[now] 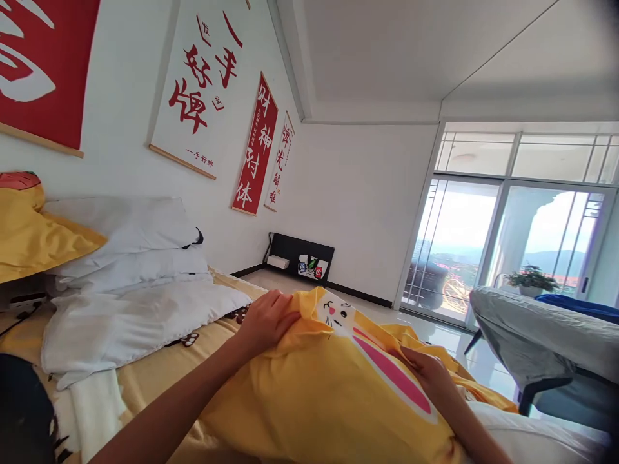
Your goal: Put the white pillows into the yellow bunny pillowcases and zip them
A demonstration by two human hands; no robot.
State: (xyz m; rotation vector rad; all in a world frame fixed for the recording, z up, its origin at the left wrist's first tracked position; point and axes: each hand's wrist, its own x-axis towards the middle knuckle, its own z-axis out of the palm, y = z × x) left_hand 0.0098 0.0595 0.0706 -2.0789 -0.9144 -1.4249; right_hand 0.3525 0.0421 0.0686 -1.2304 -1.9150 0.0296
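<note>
A yellow pillowcase (314, 393) with a white rabbit face and long pink ears lies bulging across the bed in front of me. My left hand (265, 319) rests on its far upper corner, fingers curled and pinching the yellow cloth beside the rabbit face. My right hand (428, 377) grips the cloth at the right side, close to the pink ear, fingers bent into the fabric. A white pillow end (532, 438) shows beneath the case at the lower right.
Two white pillows (130, 241) and a white duvet (140, 325) are piled at the left by the wall, with another yellow cushion (33, 235) beyond. A grey covered chair (541, 341) stands at the right before the glass balcony doors (488, 248). Red-lettered scrolls hang on the wall.
</note>
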